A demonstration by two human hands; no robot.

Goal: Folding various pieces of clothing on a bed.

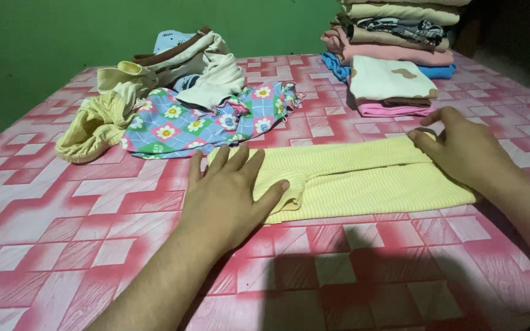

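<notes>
Both hands, left [228, 196] and right [461, 147], press flat and open on a soft, light yellow ribbed garment [363, 178] folded on the pink patterned bed [62, 233], probably best gripped at its ends.

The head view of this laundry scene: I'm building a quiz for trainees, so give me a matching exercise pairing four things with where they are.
Things:
1. pale yellow ribbed garment
2. floral patchwork cloth in blue and pink
3. tall stack of folded clothes
4. left hand

Places:
A. far right corner of the bed
B. pressed flat on the yellow garment's left end
C. spread flat between both hands
D. crumpled in the unfolded heap, far left

Pairs: 1-C, 2-D, 3-A, 4-B
</notes>
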